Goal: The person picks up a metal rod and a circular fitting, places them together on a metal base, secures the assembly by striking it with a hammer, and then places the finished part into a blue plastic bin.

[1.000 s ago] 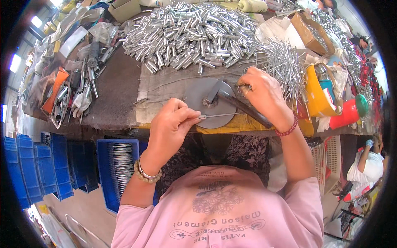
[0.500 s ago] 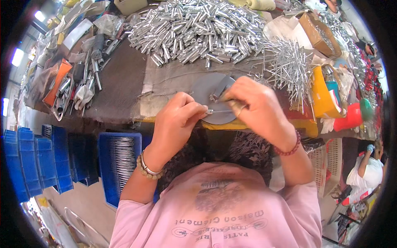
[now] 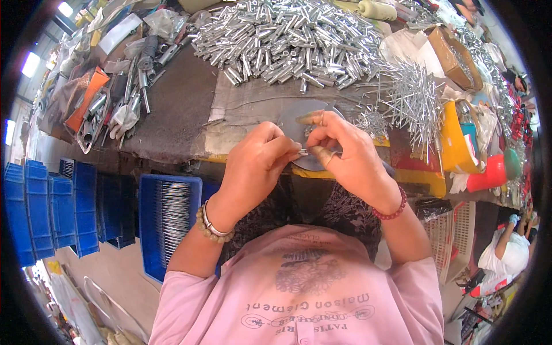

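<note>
- Metal piece (image 3: 302, 152) — pinched by the left hand (image 3: 254, 164), over the grey disc (image 3: 289, 119).
- Right hand (image 3: 357, 154) has come in beside it, fingers curled — grip, cannot tell.
- Both hands now meet at the piece.

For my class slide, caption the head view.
Bare left hand beside right hand over a round grey disc, near piled silvery metal tubes.
</note>
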